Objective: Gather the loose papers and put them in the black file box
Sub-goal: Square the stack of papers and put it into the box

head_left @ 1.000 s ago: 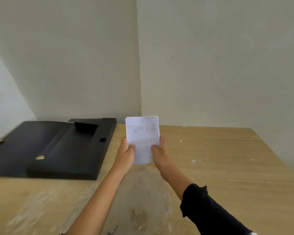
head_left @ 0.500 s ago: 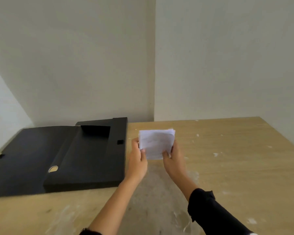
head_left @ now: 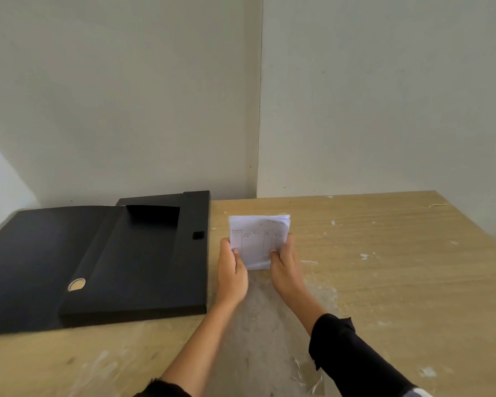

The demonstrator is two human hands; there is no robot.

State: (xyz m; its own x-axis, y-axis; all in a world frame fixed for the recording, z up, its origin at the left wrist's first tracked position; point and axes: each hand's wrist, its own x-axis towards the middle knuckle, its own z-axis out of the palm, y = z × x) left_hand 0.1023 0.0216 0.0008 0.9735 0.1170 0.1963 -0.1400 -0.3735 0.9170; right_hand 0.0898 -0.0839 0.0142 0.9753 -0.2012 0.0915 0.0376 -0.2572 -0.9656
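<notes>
**Stack squared and lowered, box lying open alongside**

Wooden table (head_left: pixel 384 282), worn and paint-flecked, set into a corner of two plain walls. No loose sheets visible anywhere on its surface.

Black file box (head_left: pixel 143 262) lies on the table's left part, lid flap thrown open to the far left, tray facing up. Nothing seen inside it. A round finger hole shows pale on the spine; a small clasp slot sits near the right wall.

Papers (head_left: pixel 259 242): one small white stack, ruled with columns and faint handwriting, held just right of the box's right wall, top edges fanned a little at the upper right corner.

Left hand (head_left: pixel 232 275) grips the stack's left edge, thumb pressed on the front face, other fingers hidden behind. Right hand (head_left: pixel 284 267) mirrors it on the right edge, thumb in front, fingers wrapped behind. Dark sleeve on the right forearm.

Change over the last second: the stack was held upright and higher, face toward the camera; it now sits lower and closer to the table, beside the box. View has also swung, box shows fuller.

Reading: gathering looks finished; papers not yet in the box. Likely next is a short carry leftward over the wall and into the tray. Fanned corner could snag.
</notes>
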